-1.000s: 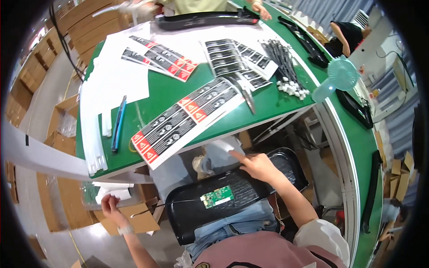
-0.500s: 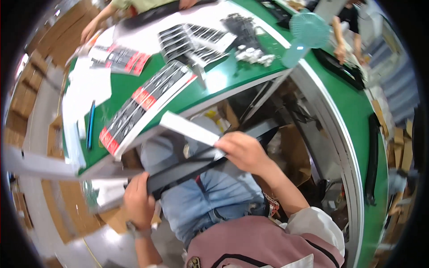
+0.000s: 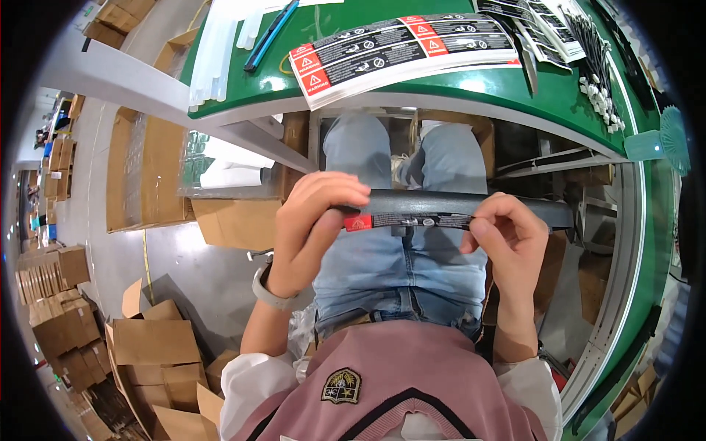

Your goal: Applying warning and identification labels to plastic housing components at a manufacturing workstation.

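A long dark grey plastic bar (image 3: 434, 199) lies level above my lap, its ends running behind my hands. My left hand (image 3: 312, 224) is closed around its left part, thumb near the red end of a narrow sticker label (image 3: 412, 220). That label, red at the left and black with small print along the rest, runs along the bar's near side. The right end of the label is pinched between thumb and finger of my right hand (image 3: 511, 235). Whether the label's middle is stuck down or only held against the bar, I cannot tell.
On the green table (image 3: 257, 88) ahead lie sheets of red and black labels (image 3: 404, 55), a blue cutter knife (image 3: 271, 37) and bundled black cables (image 3: 588, 51). A teal fan (image 3: 665, 143) stands at its right corner. Cardboard boxes (image 3: 154, 342) fill the left floor.
The view has swung round and down to my lap. The white strip in my right hand is gone from view; that hand now pinches a label at the bar.
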